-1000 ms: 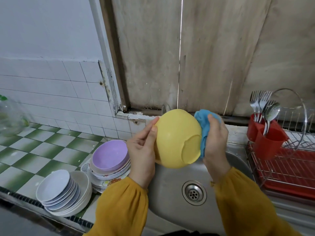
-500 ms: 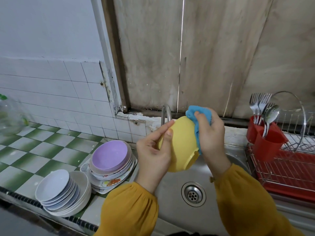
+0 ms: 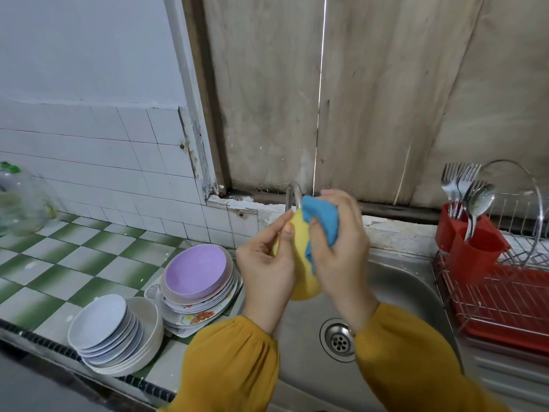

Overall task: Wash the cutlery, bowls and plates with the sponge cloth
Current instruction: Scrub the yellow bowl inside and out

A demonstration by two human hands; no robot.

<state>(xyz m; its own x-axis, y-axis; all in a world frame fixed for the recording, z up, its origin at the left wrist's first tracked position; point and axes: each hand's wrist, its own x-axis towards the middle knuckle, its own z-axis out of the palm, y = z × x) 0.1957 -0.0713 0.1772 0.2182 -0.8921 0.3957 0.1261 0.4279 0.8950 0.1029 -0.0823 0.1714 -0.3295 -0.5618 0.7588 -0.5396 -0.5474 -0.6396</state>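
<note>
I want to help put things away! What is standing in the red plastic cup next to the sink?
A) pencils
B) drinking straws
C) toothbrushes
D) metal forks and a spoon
D: shiny metal forks and a metal spoon stick up out of the red plastic cutlery holder, with their handles down inside it.

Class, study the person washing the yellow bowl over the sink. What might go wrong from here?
The bowl, gripped by the left hand above the sink while the right hand presses the cloth on it, might slip and drop. The stacked plates stand close beside the left sleeve; an elbow could knock them.
</note>
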